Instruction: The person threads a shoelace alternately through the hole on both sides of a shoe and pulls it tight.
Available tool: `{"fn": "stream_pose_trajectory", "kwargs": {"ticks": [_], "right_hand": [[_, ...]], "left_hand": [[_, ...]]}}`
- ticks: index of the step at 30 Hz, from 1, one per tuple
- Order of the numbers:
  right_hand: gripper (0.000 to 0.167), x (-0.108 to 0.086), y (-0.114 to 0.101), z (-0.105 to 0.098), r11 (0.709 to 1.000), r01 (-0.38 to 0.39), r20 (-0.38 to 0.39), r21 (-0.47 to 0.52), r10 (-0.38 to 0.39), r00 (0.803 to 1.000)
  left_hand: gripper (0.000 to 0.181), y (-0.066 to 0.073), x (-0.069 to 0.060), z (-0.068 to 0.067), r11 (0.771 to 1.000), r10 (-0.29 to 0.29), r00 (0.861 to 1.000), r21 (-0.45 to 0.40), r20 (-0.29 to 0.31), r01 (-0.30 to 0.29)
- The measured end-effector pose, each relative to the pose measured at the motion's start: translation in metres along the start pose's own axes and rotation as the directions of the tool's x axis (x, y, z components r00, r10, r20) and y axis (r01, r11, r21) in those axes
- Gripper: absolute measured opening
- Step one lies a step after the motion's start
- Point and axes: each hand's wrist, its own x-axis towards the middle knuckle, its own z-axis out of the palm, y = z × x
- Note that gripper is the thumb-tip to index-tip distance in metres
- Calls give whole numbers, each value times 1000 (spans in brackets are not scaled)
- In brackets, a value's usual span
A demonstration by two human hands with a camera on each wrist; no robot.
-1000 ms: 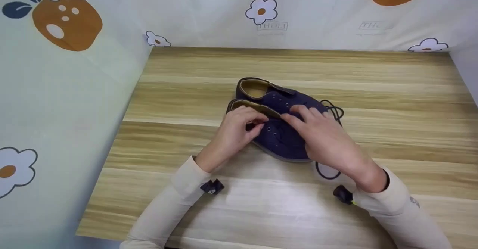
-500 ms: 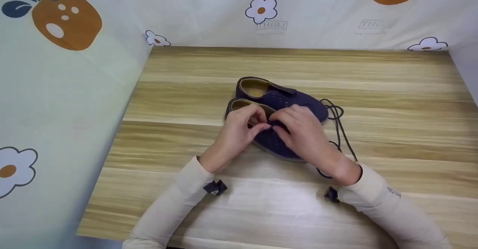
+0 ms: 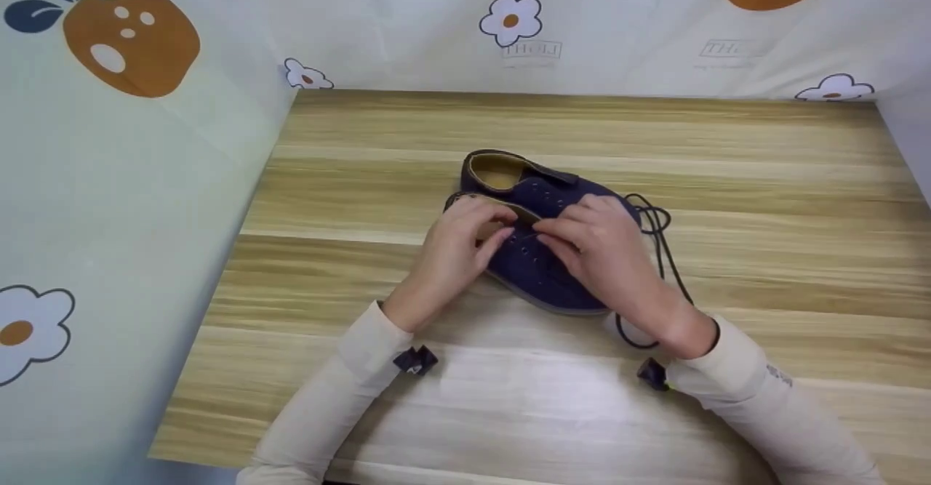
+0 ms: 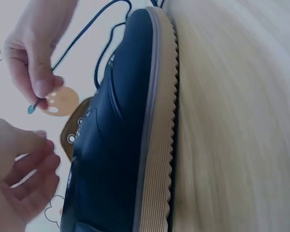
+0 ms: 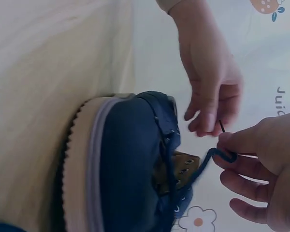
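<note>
Two dark blue lace-up shoes lie side by side on the table, toes to the right. My hands are over the nearer shoe (image 3: 545,281); the farther shoe (image 3: 527,195) is behind it. My right hand (image 3: 607,252) pinches a dark shoelace (image 5: 195,176) close to its end between thumb and forefinger. The lace's tip (image 4: 31,109) sticks out past those fingers. Facing it across the eyelets is my left hand (image 3: 454,249), its fingers loosely bent. Nothing shows between them, and in the right wrist view they are just apart from the lace tip. Eyelets on the raised flap show brown lining.
Loose lace loops (image 3: 654,216) trail on the wooden table (image 3: 349,179) beyond the toes. A patterned cloth (image 3: 407,27) hangs behind and to the left. Small black pieces (image 3: 416,361) sit at both sleeve cuffs.
My right hand moved left to meet the left hand over the nearer shoe's eyelets, then drew back slightly right with the lace. The left hand has shifted only a little. Both shoes stay put.
</note>
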Motion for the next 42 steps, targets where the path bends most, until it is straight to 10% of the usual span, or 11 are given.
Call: {"fn": "stream_pose_trajectory", "kwargs": {"ticks": [10,19,42], "right_hand": [[8,3,-6,-11,999,1,64,-54,3,998],[4,-4,-11,8,992,-18,185,-128,42,982],[16,-9,-21,27,989,-68,52,-133,76,996]], "left_hand": [[27,-1,0,7,996,-21,978,87,205,3],[17,1,0,7,999,-13,982,32,186,8],[25,1,0,6,997,-38,987,-55,155,47]]}}
